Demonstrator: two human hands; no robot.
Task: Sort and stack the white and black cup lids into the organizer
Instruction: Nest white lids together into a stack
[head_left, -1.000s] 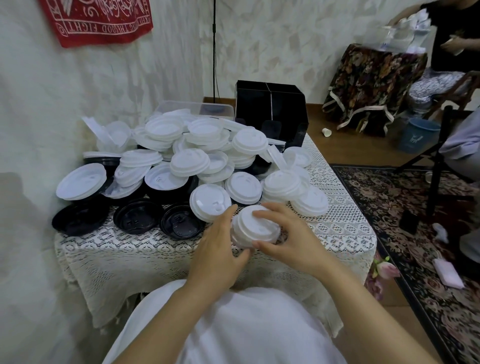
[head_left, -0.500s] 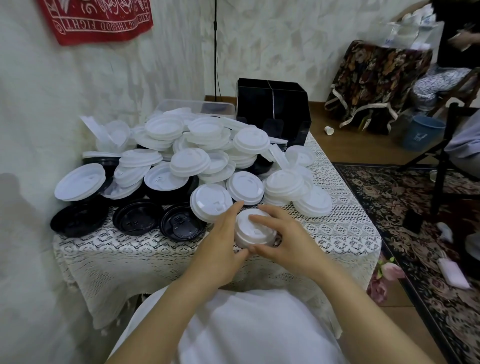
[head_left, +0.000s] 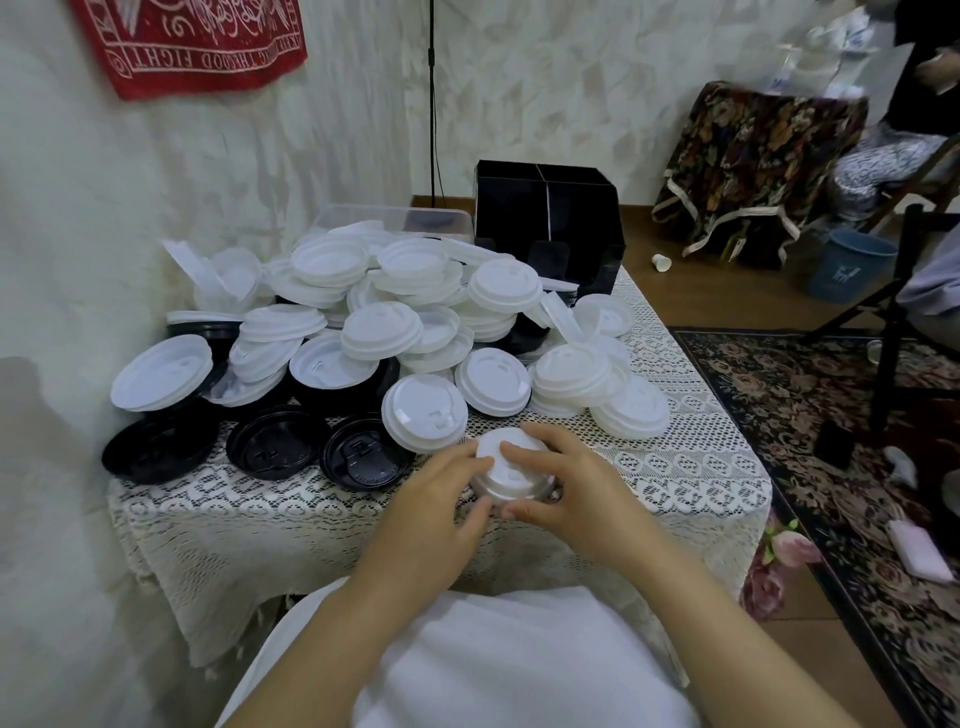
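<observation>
A small stack of white lids (head_left: 511, 470) sits on the lace-covered table (head_left: 691, 467) near its front edge. My left hand (head_left: 436, 514) grips the stack's left side, and my right hand (head_left: 566, 493) grips it from the right with fingers over the top. Behind lies a big heap of white lids (head_left: 405, 322). Three black lids (head_left: 270, 441) lie upturned in a row at the front left. The black organizer (head_left: 545, 223) stands at the table's far end; I cannot see into its compartments.
A clear plastic bin (head_left: 363, 218) sits behind the heap by the wall. A patterned rug (head_left: 831, 441) and a chair frame lie to the right. A blue bucket (head_left: 852, 265) and a cloth-covered table stand at the back right, where another person works.
The stack of white lids has come down from just above the table onto the cloth, slightly further from me. Both hands stayed on it and closed in around it.
</observation>
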